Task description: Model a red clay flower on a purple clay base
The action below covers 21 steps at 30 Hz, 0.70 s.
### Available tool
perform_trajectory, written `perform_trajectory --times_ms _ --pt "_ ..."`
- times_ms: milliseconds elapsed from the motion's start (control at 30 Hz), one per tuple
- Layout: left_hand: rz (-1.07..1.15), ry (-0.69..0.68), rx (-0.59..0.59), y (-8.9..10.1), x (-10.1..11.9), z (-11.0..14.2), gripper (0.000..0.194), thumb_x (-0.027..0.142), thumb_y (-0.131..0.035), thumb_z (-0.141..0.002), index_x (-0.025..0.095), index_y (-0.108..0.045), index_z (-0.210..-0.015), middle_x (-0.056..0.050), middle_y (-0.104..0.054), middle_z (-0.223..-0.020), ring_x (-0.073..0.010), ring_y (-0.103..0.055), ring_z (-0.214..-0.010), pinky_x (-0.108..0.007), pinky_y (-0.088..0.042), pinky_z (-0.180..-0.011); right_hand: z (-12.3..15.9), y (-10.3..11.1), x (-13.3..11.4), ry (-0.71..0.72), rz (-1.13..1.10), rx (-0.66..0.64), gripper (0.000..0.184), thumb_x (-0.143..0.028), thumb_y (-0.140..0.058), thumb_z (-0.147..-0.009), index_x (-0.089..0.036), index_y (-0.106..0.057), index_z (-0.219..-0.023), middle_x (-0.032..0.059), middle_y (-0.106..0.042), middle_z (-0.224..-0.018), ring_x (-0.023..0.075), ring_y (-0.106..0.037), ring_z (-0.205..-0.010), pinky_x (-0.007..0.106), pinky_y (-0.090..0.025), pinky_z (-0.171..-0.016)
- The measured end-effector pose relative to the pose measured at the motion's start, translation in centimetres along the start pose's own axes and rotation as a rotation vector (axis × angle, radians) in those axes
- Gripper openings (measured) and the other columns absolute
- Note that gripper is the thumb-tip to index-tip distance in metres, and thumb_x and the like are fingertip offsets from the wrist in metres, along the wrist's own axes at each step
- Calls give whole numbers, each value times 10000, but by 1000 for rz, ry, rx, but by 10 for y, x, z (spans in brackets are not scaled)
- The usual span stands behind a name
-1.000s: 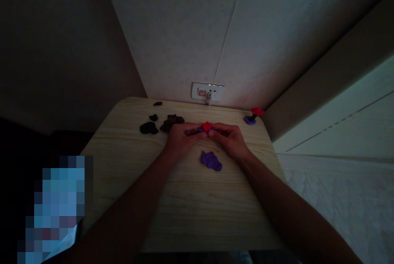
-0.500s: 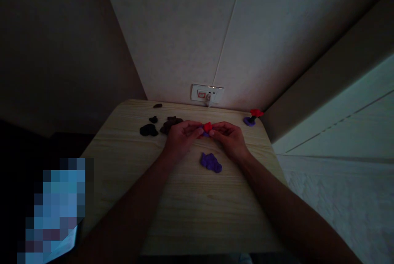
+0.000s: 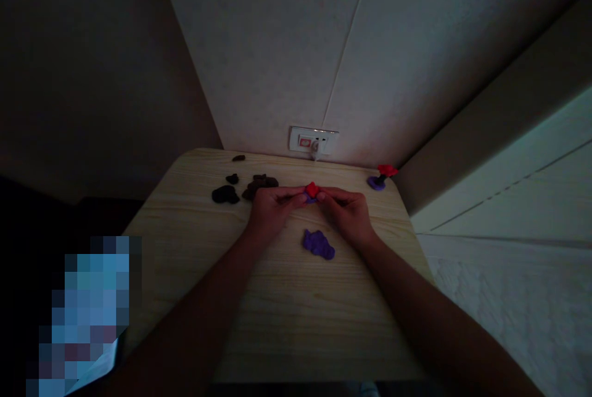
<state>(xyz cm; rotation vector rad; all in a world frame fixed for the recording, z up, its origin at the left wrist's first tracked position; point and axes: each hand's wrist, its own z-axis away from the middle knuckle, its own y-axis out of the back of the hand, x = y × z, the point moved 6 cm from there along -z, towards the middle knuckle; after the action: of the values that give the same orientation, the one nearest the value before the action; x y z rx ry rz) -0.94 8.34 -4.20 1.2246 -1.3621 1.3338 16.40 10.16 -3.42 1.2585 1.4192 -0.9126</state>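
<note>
Both forearms reach up from the bottom corners of the frame and converge near the centre. The left hand [image 3: 274, 209] and the right hand [image 3: 348, 212] face each other there, fingers bent inward and thumbs toward the viewer. Between their fingertips they pinch a small red piece [image 3: 312, 190] with purple showing just beneath it, right of the frame's centre line and a little below mid-height. The fingers hide much of the purple part, and whether it touches the tabletop cannot be told.

The wooden tabletop [image 3: 287, 323] has rounded far corners; its far edge runs along the wall [image 3: 259, 58], its right edge slopes down toward the lower right, and its near edge crosses the bottom of the frame. Bare wood lies between the forearms in the lower centre, and another open strip lies between the right hand and the right edge.

A lumpy purple clay piece [image 3: 319, 245] lies just below the hands. Close by the left hand, on its upper left, is a brown clay mass [image 3: 260, 187]; farther left are a large black clay piece [image 3: 225, 194], a small black clay piece [image 3: 232, 179] and a small brown clay piece [image 3: 238, 158]. At the far right corner stands a red-topped figure [image 3: 382, 176] with a dark stem and purple base. Behind the hands, a wall socket [image 3: 313, 140] holds a pale plug.
</note>
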Motion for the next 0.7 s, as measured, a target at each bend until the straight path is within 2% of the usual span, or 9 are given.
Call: perform_trajectory --times_ms 100,167,267,367,700 --pt "-12 -12 16 1 -2 -1 351 392 -899 -676 173 -826 -941 -96 -818 -979 -259 -775 -893 -427 -616 -899 0 0 0 43 30 2 194 -398 -787 -843 -279 -838 -987 36 -817 -1060 248 -754 -993 395 -579 -949" --pt "-16 -11 32 3 -4 -2 364 402 -907 -659 167 -823 -923 -101 -818 -972 -259 -775 -875 -430 -615 -892 -1 0 4 6 9 17 213 -407 -816 -811 -269 -834 -973 45 -818 -1048 245 -756 -965 392 -585 -926" --pt "-4 -1 44 3 -7 -3 380 413 -924 -629 158 -809 -887 -105 -817 -942 -258 -773 -855 -430 -613 -877 -1 2 10 -91 -65 69 256 -424 -882 -722 -236 -809 -880 54 -823 -926 228 -759 -845 375 -605 -832" --pt "24 16 38 3 -8 -3 392 419 -935 -610 149 -786 -852 -113 -815 -937 -257 -773 -859 -434 -613 -874 0 4 10 -101 -69 94 268 -422 -905 -687 -220 -783 -813 53 -811 -827 216 -750 -773 360 -607 -768" --pt "5 12 60 4 -7 -2 337 390 -930 -618 153 -787 -809 -106 -815 -923 -236 -765 -825 -409 -607 -860 1 0 11 -86 -71 36 196 -400 -885 -714 -242 -827 -816 47 -823 -916 218 -752 -831 371 -596 -838"
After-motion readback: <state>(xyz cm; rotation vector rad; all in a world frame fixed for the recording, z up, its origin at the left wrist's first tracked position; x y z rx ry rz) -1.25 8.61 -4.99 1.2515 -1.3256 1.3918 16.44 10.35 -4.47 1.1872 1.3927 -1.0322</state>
